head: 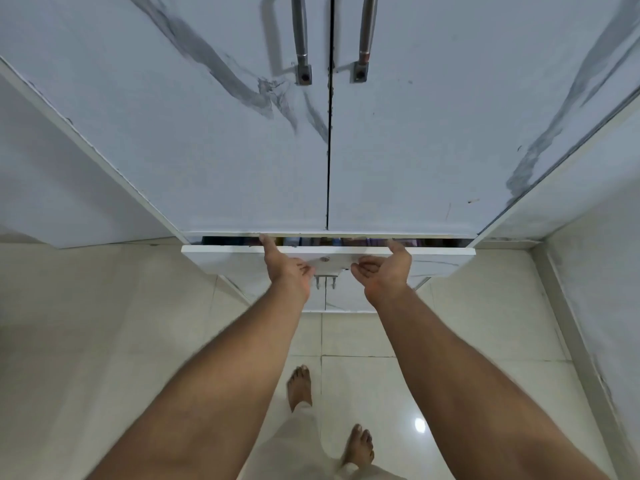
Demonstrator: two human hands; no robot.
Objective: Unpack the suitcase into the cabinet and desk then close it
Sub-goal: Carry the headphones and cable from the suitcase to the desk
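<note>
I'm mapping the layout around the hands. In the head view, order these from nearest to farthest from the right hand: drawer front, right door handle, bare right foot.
From the right hand:
1. Drawer front: touching, the thumb lies on its top edge.
2. Bare right foot: below, on the floor tiles.
3. Right door handle: far above, at the frame's top.
</note>
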